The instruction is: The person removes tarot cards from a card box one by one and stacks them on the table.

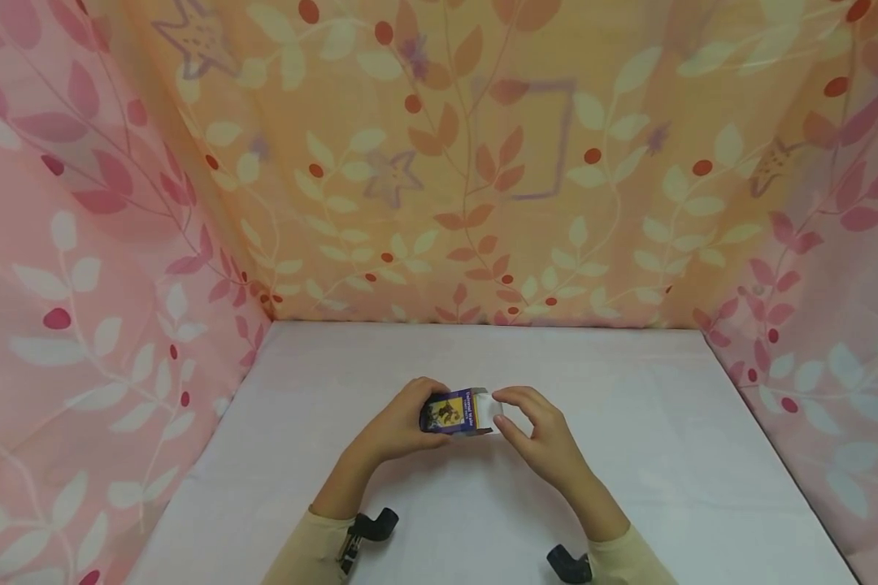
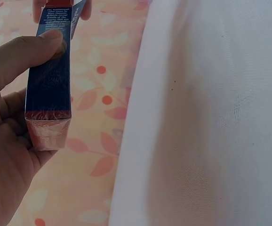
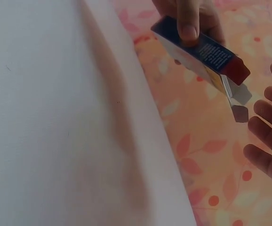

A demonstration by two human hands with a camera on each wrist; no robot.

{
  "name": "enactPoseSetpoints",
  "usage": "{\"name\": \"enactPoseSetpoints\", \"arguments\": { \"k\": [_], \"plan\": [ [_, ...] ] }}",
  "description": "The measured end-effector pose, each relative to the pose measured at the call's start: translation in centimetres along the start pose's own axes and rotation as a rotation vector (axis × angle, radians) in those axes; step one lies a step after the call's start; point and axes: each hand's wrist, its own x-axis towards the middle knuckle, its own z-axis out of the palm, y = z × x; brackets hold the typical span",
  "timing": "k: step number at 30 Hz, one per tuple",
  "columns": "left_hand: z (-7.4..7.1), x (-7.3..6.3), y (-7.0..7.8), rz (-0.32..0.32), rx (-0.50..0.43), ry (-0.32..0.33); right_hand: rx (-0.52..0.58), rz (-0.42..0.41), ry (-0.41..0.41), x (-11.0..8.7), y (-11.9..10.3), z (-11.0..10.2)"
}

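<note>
A small blue card box (image 1: 449, 412) with a yellow picture panel is held above the table by my left hand (image 1: 407, 418). In the left wrist view, the thumb (image 2: 51, 42) presses on its narrow printed side and the other fingers wrap beneath. The box's end facing right is undone, with red flaps (image 3: 237, 71) and a pale flap (image 3: 242, 94) sticking out; a white edge of the contents shows inside. My right hand (image 1: 545, 431) is at this end, thumb and fingers spread loosely around the flaps, gripping nothing.
A white-covered table (image 1: 593, 366) lies below both hands. Patterned cloth (image 1: 483, 244) hangs behind it, and pink leafy cloth (image 1: 117, 325) flanks it on the left and right. Dark wrist mounts (image 1: 571, 565) are at both sleeves.
</note>
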Motion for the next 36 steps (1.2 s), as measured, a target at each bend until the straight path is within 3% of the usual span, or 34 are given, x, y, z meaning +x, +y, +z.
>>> {"name": "enactPoseSetpoints", "arguments": {
  "k": [15, 36],
  "plan": [
    [-0.1, -0.3, 0.0, 0.021, 0.010, 0.021, -0.001, -0.039, 0.040, 0.7, -0.3, 0.8],
    [-0.1, 0.1, 0.6, 0.092, 0.037, 0.014, 0.018, 0.207, -0.017, 0.7, 0.5, 1.7]
  ]
}}
